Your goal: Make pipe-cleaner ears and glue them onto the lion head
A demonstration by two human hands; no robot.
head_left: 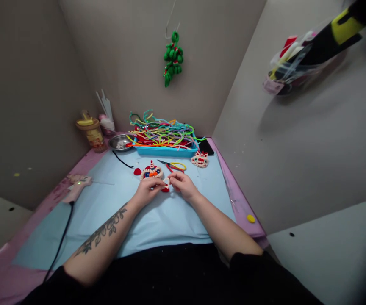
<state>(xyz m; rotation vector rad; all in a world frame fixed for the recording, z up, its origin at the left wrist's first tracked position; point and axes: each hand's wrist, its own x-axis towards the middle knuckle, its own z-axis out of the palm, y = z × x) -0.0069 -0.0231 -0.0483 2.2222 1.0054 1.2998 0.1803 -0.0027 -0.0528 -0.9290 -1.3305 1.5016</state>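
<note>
In the middle of the mat, my left hand (149, 189) pinches a small red-and-white fuzzy piece (166, 189) between thumb and fingers. My right hand (183, 185) is closed at the piece's other side, fingertips at its white upper edge. Just behind my left hand lies a lion-head figure (151, 172) of pipe cleaners, with blue eyes and an orange nose. A small red fuzzy piece (137, 171) is beside it. Behind my right hand lie scissors or cutters (177, 165) with one yellow and one red handle. A cream-and-red lion head (200, 159) lies farther right.
A blue tray (167, 151) heaped with pipe cleaners stands at the back, beside a metal bowl (119, 143) and a lidded cup (92, 132). At left lies a pink glue gun (77, 189) with a black cord. A black pipe cleaner (122, 160) rests on the blue mat (183, 224).
</note>
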